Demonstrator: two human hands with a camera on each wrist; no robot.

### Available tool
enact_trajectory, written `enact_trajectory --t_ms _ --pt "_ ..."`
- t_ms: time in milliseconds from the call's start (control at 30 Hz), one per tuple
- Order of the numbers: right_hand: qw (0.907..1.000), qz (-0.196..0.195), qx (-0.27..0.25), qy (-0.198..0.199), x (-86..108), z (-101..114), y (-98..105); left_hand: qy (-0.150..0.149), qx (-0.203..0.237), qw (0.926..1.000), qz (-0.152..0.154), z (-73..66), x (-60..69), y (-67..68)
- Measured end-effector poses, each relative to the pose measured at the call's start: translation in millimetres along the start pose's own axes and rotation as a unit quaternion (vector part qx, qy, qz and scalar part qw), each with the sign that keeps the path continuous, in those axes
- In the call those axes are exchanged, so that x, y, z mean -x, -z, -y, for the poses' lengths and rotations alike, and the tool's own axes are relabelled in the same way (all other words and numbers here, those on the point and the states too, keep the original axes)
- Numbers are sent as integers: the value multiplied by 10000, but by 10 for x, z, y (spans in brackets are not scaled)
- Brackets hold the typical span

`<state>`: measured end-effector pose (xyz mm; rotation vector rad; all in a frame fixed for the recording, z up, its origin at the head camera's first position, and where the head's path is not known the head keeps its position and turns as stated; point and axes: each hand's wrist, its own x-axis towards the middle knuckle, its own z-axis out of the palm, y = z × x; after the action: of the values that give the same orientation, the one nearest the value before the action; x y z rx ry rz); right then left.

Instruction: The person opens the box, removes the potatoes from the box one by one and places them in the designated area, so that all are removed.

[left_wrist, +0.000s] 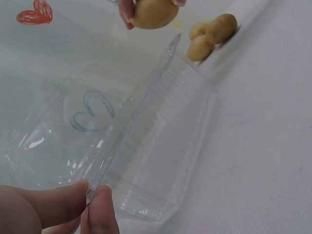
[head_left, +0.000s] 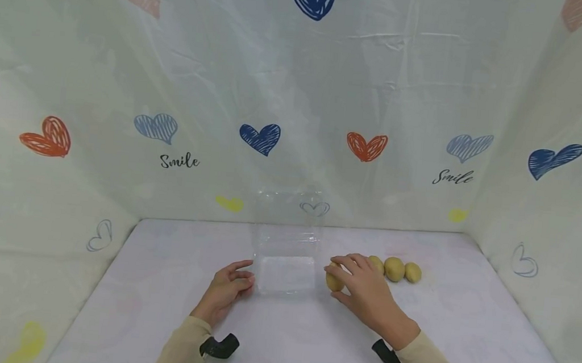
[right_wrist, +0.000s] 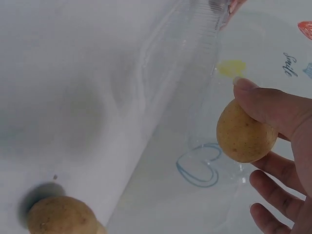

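Note:
A clear plastic clamshell box [head_left: 286,275] stands on the table with its lid [head_left: 288,212] raised at the back. My left hand [head_left: 226,290] is at the box's left side; in the left wrist view its thumb and a finger pinch the rim [left_wrist: 131,114]. To the right of the box, my right hand [head_left: 364,292] holds a potato [right_wrist: 246,131] between thumb and fingers, lifted off the table. Three more potatoes [head_left: 394,269] lie in a row just beyond the right hand, the leftmost partly hidden behind it.
A white cloth [head_left: 189,242] covers the table. Behind it and at both sides hangs a pale curtain [head_left: 217,79] printed with hearts and the word Smile. Dark straps [head_left: 220,346] sit at both wrists over beige sleeves.

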<state>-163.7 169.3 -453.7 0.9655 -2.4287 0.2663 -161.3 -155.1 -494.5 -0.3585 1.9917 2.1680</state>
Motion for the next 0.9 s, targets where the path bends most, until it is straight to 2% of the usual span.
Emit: enact_trajectory --t_ms 567,900 --pt "9978 -442 141 -466 557 -444 147 27 18 10000 -6 -2 -8 -2" --pt "9963 -344 197 -769 787 -647 173 51 -5 10000 -50 5 -21 -7"
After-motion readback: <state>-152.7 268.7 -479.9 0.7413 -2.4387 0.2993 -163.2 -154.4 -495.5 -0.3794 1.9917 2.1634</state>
